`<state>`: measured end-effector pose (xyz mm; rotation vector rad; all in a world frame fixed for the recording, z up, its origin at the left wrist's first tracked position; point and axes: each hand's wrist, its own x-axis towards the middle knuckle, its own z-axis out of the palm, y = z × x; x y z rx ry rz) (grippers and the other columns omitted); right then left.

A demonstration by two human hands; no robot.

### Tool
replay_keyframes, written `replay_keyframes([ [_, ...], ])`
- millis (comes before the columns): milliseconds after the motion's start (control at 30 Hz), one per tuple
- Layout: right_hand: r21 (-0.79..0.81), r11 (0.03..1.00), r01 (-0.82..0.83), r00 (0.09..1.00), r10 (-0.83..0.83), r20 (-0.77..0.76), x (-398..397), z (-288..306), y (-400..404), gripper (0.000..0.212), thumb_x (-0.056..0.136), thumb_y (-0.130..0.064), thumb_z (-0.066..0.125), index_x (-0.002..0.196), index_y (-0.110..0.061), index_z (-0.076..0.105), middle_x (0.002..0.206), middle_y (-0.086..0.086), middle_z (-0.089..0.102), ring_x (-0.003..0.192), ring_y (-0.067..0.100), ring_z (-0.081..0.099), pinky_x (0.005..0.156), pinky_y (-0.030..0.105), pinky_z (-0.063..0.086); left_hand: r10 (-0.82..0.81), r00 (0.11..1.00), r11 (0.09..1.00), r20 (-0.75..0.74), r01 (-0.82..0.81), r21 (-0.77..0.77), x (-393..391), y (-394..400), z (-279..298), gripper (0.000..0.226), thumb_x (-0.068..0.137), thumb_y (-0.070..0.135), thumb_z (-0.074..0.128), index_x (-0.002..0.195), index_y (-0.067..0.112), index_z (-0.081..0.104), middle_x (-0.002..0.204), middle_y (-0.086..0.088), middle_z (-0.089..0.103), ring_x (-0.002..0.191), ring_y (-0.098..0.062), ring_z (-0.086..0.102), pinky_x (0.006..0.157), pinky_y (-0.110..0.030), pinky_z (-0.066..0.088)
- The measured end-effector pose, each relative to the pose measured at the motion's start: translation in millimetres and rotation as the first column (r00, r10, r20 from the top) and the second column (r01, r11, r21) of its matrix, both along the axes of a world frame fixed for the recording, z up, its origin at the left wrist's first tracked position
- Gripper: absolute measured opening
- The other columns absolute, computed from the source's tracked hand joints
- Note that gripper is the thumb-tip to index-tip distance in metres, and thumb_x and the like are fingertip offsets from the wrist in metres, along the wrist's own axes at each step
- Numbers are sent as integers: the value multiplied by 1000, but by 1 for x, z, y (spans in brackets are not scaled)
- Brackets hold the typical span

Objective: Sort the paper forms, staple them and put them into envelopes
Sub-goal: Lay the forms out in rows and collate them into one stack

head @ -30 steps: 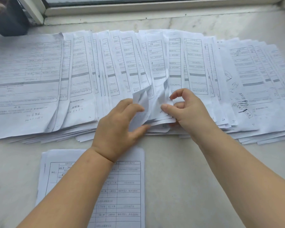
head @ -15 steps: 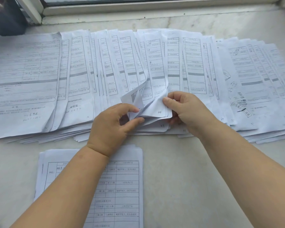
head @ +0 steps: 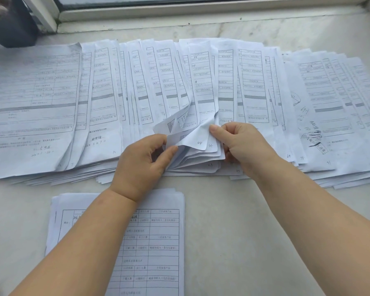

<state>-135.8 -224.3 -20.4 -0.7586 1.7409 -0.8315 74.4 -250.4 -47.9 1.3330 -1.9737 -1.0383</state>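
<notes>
Pale marble counter (head: 244, 231) under a window carries our fanned paper forms (head: 103, 92) from nine to three o'clock. Our left hand (head: 141, 165) and right hand (head: 244, 144) each close their grip on lifted corners centrally; a smaller stack (head: 158, 242) lies at six.

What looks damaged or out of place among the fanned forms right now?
Some sheets on the right of the fanned forms carry heavy black pen scribbles. The lower corners between the left hand and right hand are curled and creased from being thumbed through. Nothing looks torn or spilled.
</notes>
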Motion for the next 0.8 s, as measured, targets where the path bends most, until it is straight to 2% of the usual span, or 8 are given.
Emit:
replay_keyframes([
  [100,-5,1000,4,1000,-4,-16,0,-1,0,41,91,-35,66,56,-20,50,58,2,51,50,13,42,50,24,32,12,1000,1000,28,-12,-9,-1,1,1,44,83,54,49,76,12,61,63,-4,54,63,-23,51,60,-42,46],
  [200,-1,1000,-3,1000,3,-23,1,-2,0,38,92,-37,65,61,-18,52,66,10,51,58,19,42,53,26,31,29,999,999,23,-29,22,-2,2,3,32,80,54,54,76,23,62,65,1,57,64,-18,52,62,-37,46],
  [300,-12,1000,-1,1000,0,-24,0,-2,1,31,92,-38,63,74,-13,57,71,13,55,62,23,50,63,35,41,7,1000,997,8,-7,83,-5,4,10,15,72,49,71,82,40,65,72,9,57,68,-7,54,67,-19,45],
  [367,-55,998,-38,983,27,-184,-3,1,7,27,91,-36,60,76,-16,51,75,7,57,65,26,57,67,37,46,-49,997,993,63,42,113,-6,7,16,20,74,36,80,81,45,64,78,12,54,75,0,53,69,-7,37],
  [467,-232,948,-217,828,53,-558,-6,10,25,9,94,-18,54,97,-24,61,90,-2,54,72,20,53,65,30,40,-83,987,990,135,66,128,-7,10,20,27,80,25,77,77,46,60,88,6,57,86,-3,53,75,-7,36],
  [600,165,810,-562,507,496,-705,-11,6,39,44,92,-5,45,117,-33,68,98,-4,46,91,20,50,68,28,30,-133,963,987,234,106,124,-10,15,23,14,81,25,75,84,37,68,94,6,51,94,-11,53,85,-24,42],
  [700,226,810,-541,556,546,-627,-14,10,45,50,95,-6,40,127,-37,62,101,-5,45,92,19,49,71,26,31,-255,893,966,372,219,138,-12,22,27,18,87,27,69,103,31,72,134,5,43,130,-14,38,106,-21,28],
  [800,96,891,-443,647,392,-654,-7,21,68,40,97,-9,43,123,-30,65,100,-8,49,87,18,53,73,28,37,-269,873,963,407,241,121,-9,30,38,23,92,18,61,106,32,72,154,2,29,143,-14,23,112,-18,13],
])
